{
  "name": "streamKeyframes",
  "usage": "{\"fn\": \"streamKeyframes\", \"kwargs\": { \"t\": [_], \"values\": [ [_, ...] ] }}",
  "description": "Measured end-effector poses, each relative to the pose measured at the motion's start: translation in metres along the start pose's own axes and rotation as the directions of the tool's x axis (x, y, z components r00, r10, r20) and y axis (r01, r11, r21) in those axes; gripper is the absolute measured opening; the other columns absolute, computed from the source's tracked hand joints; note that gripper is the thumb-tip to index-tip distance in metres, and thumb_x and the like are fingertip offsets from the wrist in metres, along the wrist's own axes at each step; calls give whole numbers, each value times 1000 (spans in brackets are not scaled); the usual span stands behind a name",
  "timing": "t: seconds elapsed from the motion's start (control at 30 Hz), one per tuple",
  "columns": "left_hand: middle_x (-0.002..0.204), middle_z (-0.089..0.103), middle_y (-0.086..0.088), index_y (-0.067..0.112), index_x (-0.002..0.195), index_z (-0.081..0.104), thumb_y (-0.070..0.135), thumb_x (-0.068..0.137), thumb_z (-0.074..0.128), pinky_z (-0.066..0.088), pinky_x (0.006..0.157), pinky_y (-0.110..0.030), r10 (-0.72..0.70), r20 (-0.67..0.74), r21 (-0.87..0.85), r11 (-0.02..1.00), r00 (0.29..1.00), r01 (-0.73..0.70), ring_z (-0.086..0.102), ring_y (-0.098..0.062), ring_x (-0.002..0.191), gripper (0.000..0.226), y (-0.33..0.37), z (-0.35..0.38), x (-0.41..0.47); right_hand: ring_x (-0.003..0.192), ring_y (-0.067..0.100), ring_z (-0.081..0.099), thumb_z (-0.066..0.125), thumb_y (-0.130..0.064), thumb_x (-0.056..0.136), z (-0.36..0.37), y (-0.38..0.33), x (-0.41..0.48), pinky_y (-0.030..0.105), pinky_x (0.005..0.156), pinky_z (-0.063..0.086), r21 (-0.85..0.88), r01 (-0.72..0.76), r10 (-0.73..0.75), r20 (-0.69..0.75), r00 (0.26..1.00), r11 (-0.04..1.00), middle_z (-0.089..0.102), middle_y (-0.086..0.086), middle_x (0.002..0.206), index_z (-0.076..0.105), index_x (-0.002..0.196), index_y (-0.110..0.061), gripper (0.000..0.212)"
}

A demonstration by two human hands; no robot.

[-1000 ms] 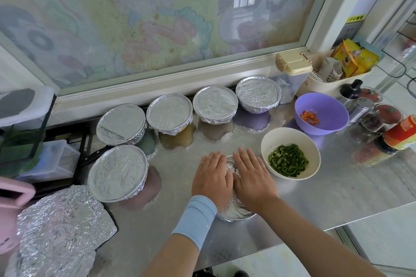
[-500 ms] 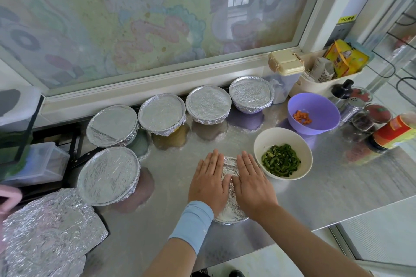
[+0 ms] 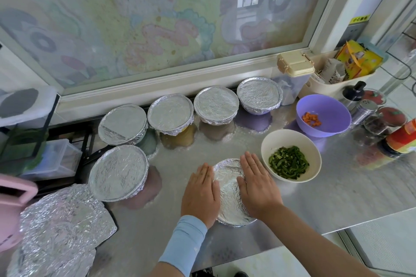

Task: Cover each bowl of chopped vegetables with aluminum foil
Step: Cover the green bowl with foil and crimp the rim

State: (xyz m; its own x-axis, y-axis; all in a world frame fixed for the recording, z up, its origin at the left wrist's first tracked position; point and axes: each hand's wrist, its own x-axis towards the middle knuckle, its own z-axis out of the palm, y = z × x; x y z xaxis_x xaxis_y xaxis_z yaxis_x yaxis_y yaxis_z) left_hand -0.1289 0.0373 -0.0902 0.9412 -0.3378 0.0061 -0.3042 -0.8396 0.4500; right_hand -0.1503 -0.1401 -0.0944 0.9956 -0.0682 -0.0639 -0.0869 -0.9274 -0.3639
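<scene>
The foil-covered bowl (image 3: 228, 189) stands on the steel counter (image 3: 326, 204) near its front edge, which runs just below the wrists. The left hand (image 3: 200, 193) and the right hand (image 3: 258, 184) lie flat on the bowl's left and right sides, fingers straight and together, pressing the foil down; nothing is pinched. A strip of foil shows between the two hands. Just beside the right hand, the white bowl (image 3: 315, 164) of chopped green vegetable is uncovered. Behind it, the purple bowl (image 3: 326, 110) holds a few carrot pieces (image 3: 311, 118), also uncovered. Bare counter lies to the right of the white bowl and between the hands and the back row. Four covered bowls (image 3: 216, 104) line the window sill (image 3: 157, 87); a fifth covered bowl (image 3: 118, 172) sits well left of the left hand. Crumpled foil sheets (image 3: 60, 227) occupy the counter's left corner.
</scene>
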Motion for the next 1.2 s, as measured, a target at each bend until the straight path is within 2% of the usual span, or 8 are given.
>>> {"fn": "streamKeyframes", "kwargs": {
  "t": [0.13,0.3,0.57,0.7,0.83,0.9,1.0,1.2],
  "values": [
    [150,44,-14,1,142,47,34,97,28,29,117,-44,141,-29,55,989,990,-139,37,-27,142,59,9,0,32,151,14,1,11,-47,93,3,0,10,29,122,2,5,76,-76,16,997,997,10,0,163,19,155,-12,72],
    [156,35,-5,9,149,39,41,100,19,24,120,-42,212,101,221,948,972,-229,31,-21,146,61,12,15,37,150,20,15,20,-37,95,3,1,13,39,119,18,16,118,-119,30,992,993,23,5,160,32,151,-8,65],
    [150,45,-6,11,146,44,42,98,26,39,111,-41,116,52,266,956,992,-126,45,-26,135,60,23,18,28,146,4,-12,-1,-50,90,4,5,-24,22,118,-9,61,-34,34,-6,999,998,-8,-5,161,3,156,-17,74],
    [138,55,-9,7,139,51,42,96,29,46,102,-42,73,7,286,955,997,-72,54,-28,121,60,30,17,19,150,10,-8,-1,-49,90,8,-3,-33,24,119,-6,83,-107,109,-20,994,991,-6,-2,164,3,157,-15,75],
    [109,65,-8,8,116,63,38,93,32,51,86,-38,14,-98,235,972,995,10,59,-26,98,49,29,5,14,151,16,-2,6,-48,91,6,-3,-18,29,121,-1,94,-14,15,-6,1000,995,8,0,164,15,157,-14,74],
    [116,64,-9,9,116,63,35,94,32,50,94,-41,77,-107,215,975,991,-53,60,-28,107,47,20,3,16,151,18,1,9,-47,92,5,2,-9,34,123,7,86,53,-55,18,998,995,12,0,163,19,155,-13,73],
    [153,41,-5,12,145,45,38,99,26,29,117,-43,231,9,206,952,973,-228,36,-23,142,57,9,11,15,151,18,6,13,-46,94,4,7,1,41,122,18,75,112,-114,36,993,991,19,1,162,25,154,-12,70],
    [159,30,-3,13,152,33,39,99,22,24,120,-40,185,7,213,960,983,-182,27,-20,146,60,9,21,8,149,6,5,11,-48,95,6,14,-13,23,121,4,124,68,-68,-10,998,990,14,-6,162,21,156,-18,68]
  ]
}}
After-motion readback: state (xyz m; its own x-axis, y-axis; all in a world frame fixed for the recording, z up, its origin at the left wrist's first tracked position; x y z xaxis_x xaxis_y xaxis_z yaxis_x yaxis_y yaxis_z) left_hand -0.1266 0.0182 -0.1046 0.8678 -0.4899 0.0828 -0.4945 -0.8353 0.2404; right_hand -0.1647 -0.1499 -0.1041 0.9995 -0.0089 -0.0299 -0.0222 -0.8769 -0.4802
